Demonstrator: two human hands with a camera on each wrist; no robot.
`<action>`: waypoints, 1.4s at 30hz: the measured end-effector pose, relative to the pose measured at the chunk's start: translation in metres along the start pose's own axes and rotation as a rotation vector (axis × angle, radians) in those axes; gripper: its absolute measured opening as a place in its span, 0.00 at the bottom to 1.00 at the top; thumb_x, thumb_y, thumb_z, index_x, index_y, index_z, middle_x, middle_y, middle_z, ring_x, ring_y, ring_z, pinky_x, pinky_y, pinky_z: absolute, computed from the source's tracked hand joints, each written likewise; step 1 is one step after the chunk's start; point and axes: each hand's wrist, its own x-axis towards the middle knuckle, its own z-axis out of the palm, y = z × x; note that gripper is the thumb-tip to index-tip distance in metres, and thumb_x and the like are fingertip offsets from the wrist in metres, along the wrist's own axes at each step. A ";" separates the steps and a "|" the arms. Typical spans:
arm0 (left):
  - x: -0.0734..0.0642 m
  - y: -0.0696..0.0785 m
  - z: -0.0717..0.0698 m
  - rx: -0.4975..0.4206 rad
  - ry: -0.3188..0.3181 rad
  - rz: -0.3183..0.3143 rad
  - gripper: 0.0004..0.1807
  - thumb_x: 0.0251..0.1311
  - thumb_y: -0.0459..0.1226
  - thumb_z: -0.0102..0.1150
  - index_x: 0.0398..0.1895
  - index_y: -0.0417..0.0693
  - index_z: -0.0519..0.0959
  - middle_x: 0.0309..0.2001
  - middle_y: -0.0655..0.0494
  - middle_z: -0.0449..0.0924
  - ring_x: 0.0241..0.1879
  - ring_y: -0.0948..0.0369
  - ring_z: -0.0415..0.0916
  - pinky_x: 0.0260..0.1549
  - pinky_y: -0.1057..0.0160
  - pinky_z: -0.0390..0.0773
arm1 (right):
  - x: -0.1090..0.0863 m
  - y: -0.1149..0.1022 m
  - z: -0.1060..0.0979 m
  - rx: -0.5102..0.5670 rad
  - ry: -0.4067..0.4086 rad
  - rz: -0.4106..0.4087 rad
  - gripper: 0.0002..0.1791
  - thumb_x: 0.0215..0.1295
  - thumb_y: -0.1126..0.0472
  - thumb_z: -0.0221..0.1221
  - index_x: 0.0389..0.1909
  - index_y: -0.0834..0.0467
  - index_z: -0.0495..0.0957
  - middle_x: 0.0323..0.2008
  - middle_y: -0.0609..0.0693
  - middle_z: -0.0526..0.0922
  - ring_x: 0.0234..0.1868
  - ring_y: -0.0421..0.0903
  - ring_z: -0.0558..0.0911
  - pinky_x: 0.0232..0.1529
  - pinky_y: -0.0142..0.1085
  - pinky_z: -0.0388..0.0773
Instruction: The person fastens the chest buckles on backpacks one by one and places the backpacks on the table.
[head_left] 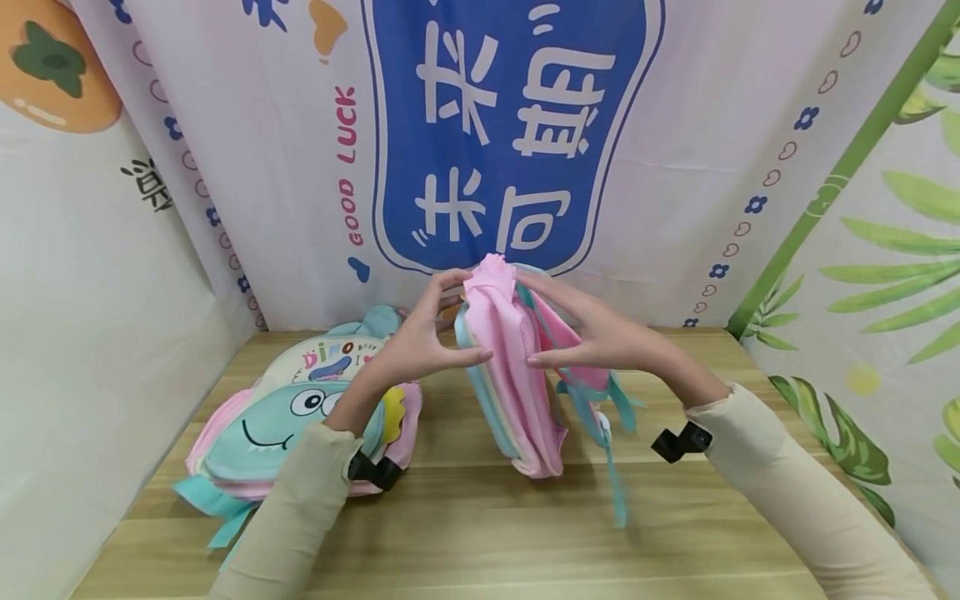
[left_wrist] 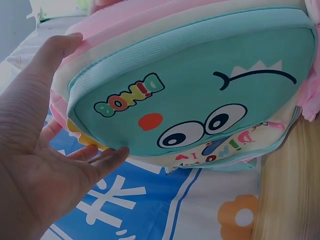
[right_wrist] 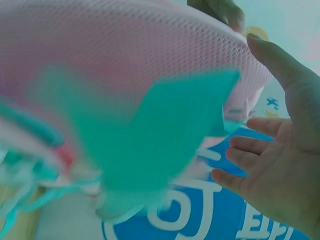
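A pink and turquoise backpack point(head_left: 510, 375) stands on edge on the table, its pink side toward me. The front pocket point(left_wrist: 185, 95), with a cartoon dinosaur face, faces my left hand point(head_left: 431, 333). That hand's thumb touches the bag's pale edge, and its fingers extend along the far end of the pocket. On the other side, my right hand point(head_left: 588, 321) is spread beside the pink mesh back panel point(right_wrist: 150, 45), thumb at its edge. Turquoise shoulder straps point(right_wrist: 155, 135) hang there, blurred in the right wrist view. Whether the right fingertips press the bag is unclear.
Another dinosaur backpack point(head_left: 300, 417) lies at the left of the wooden table point(head_left: 480, 542), partly behind my left forearm. A printed cloth point(head_left: 697, 125) hangs behind the table. Patterned cloths also stand along the left and right sides.
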 end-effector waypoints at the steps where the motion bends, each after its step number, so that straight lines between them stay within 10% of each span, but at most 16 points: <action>1: -0.001 0.000 -0.001 -0.001 0.003 -0.013 0.55 0.50 0.35 0.78 0.75 0.61 0.51 0.77 0.54 0.54 0.75 0.48 0.60 0.71 0.48 0.69 | -0.002 0.002 0.000 0.003 -0.001 0.001 0.56 0.59 0.44 0.72 0.82 0.43 0.48 0.82 0.45 0.50 0.82 0.53 0.51 0.75 0.63 0.57; 16: -0.005 -0.001 -0.008 -0.007 0.008 -0.041 0.56 0.48 0.34 0.80 0.75 0.59 0.51 0.77 0.51 0.51 0.75 0.46 0.58 0.71 0.48 0.69 | -0.038 0.046 0.020 0.101 -0.049 0.145 0.54 0.59 0.45 0.72 0.81 0.43 0.51 0.81 0.54 0.54 0.79 0.63 0.56 0.72 0.67 0.59; 42: -0.014 -0.004 -0.020 0.007 -0.001 -0.080 0.53 0.50 0.34 0.78 0.73 0.55 0.51 0.75 0.50 0.53 0.74 0.45 0.62 0.70 0.46 0.69 | -0.066 0.091 0.090 0.300 -0.106 0.104 0.63 0.50 0.50 0.79 0.82 0.43 0.48 0.80 0.53 0.57 0.79 0.60 0.58 0.73 0.62 0.61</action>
